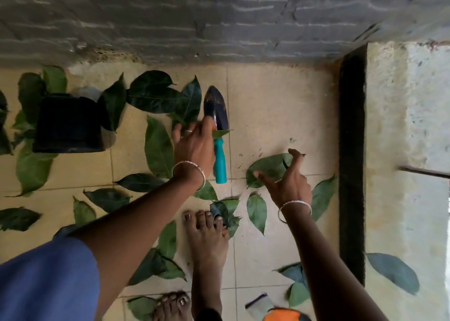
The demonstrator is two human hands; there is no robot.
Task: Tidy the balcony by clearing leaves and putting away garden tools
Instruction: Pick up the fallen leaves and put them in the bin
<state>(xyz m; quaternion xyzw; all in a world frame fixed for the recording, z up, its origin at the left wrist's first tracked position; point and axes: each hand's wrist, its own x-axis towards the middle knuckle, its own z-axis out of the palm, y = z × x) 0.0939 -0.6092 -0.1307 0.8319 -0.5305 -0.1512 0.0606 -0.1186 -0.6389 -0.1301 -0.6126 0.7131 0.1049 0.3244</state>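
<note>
Leaves [158, 147] are everywhere on the tiled floor [267, 116], thick from nine o'clock round to six. A black pot [68, 123] lies tipped at nine o'clock of the trowel [220, 155], with leaves packed against it. There's a grey wall [219, 28] at twelve, a dark channel [353, 150] at three, and a bare foot [207, 242] at six, toes on a leaf. The trowel sits mid-floor, its long axis running twelve to six: dark blade tip toward the wall, teal handle toward the foot, a small leaf across its neck. The left hand [192, 145] reaches onto that neck; whether it grips, can't tell. The right hand [287, 177], at four o'clock, is spread wide over a big leaf.
</note>
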